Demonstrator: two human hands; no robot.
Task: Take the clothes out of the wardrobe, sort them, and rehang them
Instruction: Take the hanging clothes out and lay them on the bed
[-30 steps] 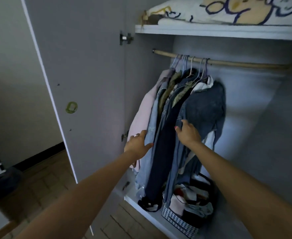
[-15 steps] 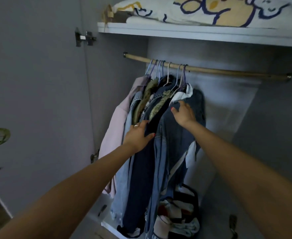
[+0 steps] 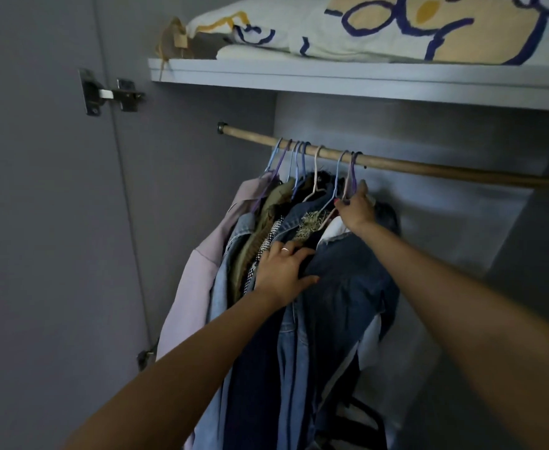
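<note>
Wooden rail [image 3: 429,168] bare rightward; right hand [image 3: 355,209] pinches end hanger [image 3: 351,177], left hand [image 3: 282,272] flat on denim jacket [image 3: 341,287].

Wood rail [image 3: 429,167], plastic hangers [image 3: 300,157], denim jacket [image 3: 347,280], metal hinge [image 3: 110,94].

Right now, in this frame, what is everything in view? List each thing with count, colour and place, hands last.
wooden rail: one, brown, across the wardrobe under the shelf.
hangers: about seven hooks, blue, purple and one pale, bunched at the rail's left part.
pink garment: one, pale pink, leftmost on the rail.
denim jacket: one, dark blue, rightmost, in front.
other hung clothes: several, olive, light denim, navy, checked; exact count unclear.
shelf: one, white, above the rail.
bedding: one, cream with blue and yellow print, on the shelf.
door hinge: one, metal, upper left.
left hand: presses flat on the clothes.
right hand: grips the rightmost hanger's neck.
</note>
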